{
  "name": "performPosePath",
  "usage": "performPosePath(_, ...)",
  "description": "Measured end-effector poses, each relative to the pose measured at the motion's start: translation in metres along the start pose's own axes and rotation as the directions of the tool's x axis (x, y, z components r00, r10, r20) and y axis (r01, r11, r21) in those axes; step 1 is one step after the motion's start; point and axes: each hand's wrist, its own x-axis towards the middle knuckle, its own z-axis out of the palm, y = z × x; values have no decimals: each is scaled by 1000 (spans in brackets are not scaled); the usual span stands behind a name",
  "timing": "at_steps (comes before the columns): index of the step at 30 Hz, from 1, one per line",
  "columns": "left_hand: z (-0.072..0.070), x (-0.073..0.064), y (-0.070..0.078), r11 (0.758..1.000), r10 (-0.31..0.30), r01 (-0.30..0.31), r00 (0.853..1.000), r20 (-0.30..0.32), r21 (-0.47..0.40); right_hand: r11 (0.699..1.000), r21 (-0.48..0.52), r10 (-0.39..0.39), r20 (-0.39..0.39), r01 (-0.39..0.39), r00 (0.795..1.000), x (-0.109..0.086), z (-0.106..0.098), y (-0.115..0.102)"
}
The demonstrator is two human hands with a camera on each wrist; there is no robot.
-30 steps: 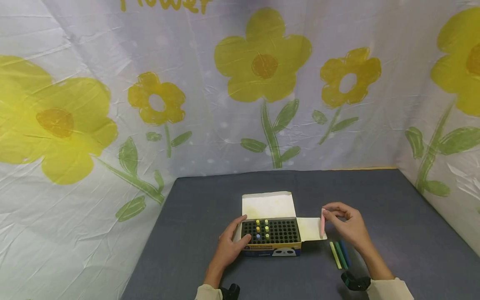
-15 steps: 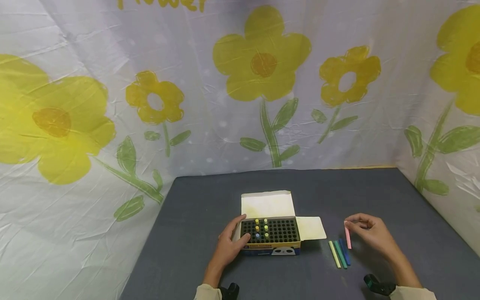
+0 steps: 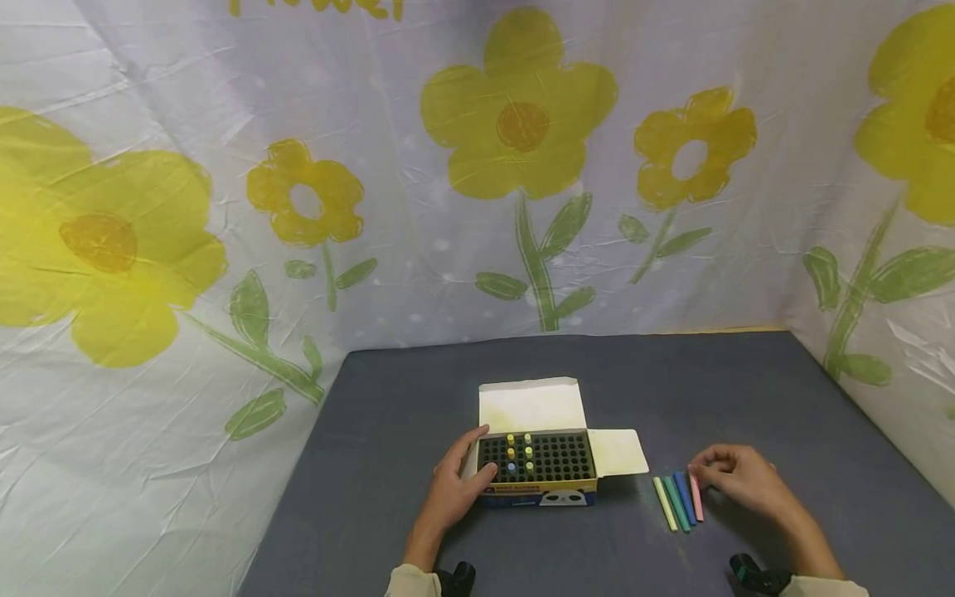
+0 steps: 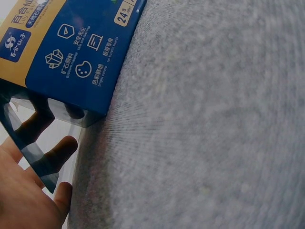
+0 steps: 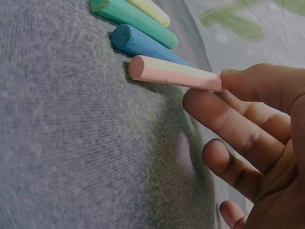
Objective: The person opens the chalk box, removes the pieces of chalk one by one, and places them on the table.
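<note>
A chalk box [image 3: 507,500] stands with its lid folded back, its black insert full of holes holding several coloured sticks of chalk. My left hand [image 3: 451,477] grips the left end of this box, thumb at the near top edge and a finger toward the back corner. In the left wrist view, fingers [image 4: 59,155] reach past a dark, glossy end flap. My right hand [image 3: 742,479] pinches the far end of a pink chalk stick [image 5: 176,74] between thumb and fingers. That stick lies low beside a blue chalk [image 5: 143,44], at the right of the row.
Green chalk [image 3: 676,504] and yellow chalk [image 3: 665,504] lie left of the blue one, roughly parallel. A white side flap [image 3: 619,452] sticks out from the box toward them. Behind the dark cloth-covered table [image 3: 418,406] hangs a flower-printed sheet [image 3: 418,274].
My right hand has carried the pink chalk from over the box's side flap to the right, then down beside the blue chalk. The left hand stays on the box.
</note>
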Motion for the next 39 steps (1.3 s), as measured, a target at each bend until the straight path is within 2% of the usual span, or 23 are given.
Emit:
performPosePath(13, 0, 1, 1, 1000, -6, 6, 1000, -7, 11, 997, -81, -19, -16, 17, 1000, 7, 3, -4)
performPosePath(26, 0, 2, 2, 1000, -12, 12, 1000, -1, 7, 970, -235, -69, -37, 58, 997, 12, 4, -8)
performPosePath(34, 1, 2, 0, 1000, -18, 18, 1000, -5, 16, 964, -260, -61, -47, 47, 997, 11, 8, -6)
performPosePath(39, 1, 1, 0, 1000, -23, 23, 1000, -1, 10, 972, -231, -53, -60, 38, 997, 10, 7, -5)
